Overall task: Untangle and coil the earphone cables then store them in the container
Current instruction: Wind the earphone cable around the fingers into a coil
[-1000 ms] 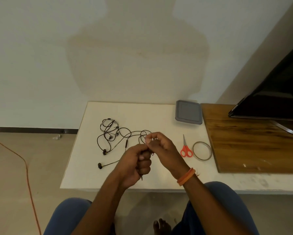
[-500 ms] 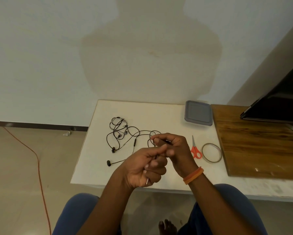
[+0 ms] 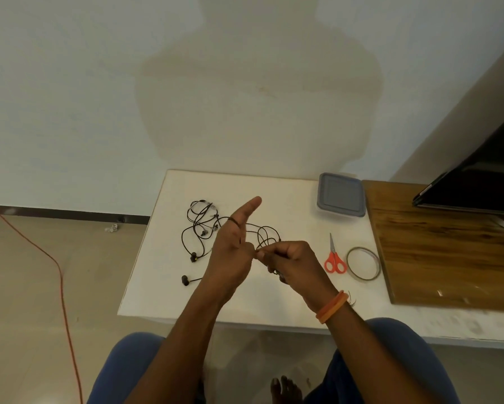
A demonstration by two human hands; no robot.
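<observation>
Fingers of the right hand pinch the black cable; the left hand stands flat, fingers straight, strands crossing it. Beyond lies the tangle on the table, with the lidded container well apart. Pulling hard from here could tighten the knots or drag loose earbuds off the edge, I judge. Strands between the hands are too thin to follow.

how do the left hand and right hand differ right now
The left hand is flat with straight fingers, cable looped across them; the right hand is curled, pinching the earphone cable. The left hand points away toward the wall, while the right hand stays low. Only the right wrist wears an orange band. Both are above the white table.
</observation>
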